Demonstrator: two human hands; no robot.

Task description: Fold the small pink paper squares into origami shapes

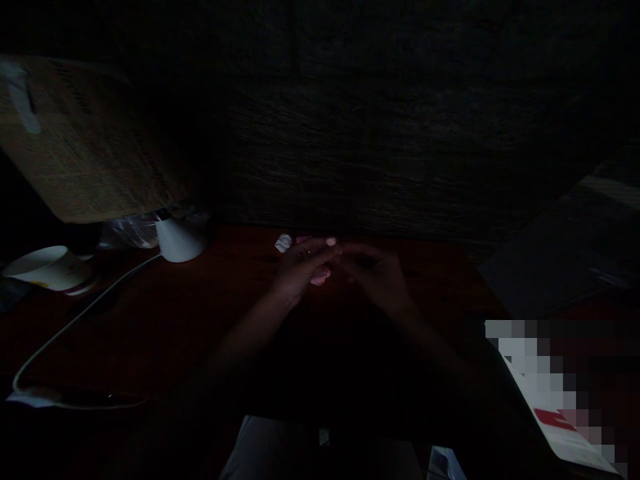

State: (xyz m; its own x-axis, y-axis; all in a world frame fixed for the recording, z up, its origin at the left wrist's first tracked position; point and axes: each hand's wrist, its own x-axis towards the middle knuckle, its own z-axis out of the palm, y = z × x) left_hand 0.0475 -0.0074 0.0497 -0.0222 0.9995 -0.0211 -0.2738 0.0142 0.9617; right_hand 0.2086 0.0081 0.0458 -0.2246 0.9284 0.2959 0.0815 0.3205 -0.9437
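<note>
In the dim light my left hand (299, 267) and my right hand (376, 270) meet above the dark reddish table. The fingers of both are drawn together, with their tips nearly touching. A small pale spot shows at the left fingertips; whether it is a nail or a held piece is too dark to tell. Just below the left fingers is a pink crumpled lump (320, 275), perhaps lying on the table or under the hand. Beyond that hand lie a whitish crumpled lump (283, 243) and a flat pinkish piece (303, 238), partly hidden.
On the left stand a white cone-shaped lamp base (180, 241) with a white cable (83, 313), a paper cup (47, 268), and a brown printed paper bag (95, 147). A dark wall (340, 147) rises behind the table. A white sheet-like object (553, 420) is at lower right.
</note>
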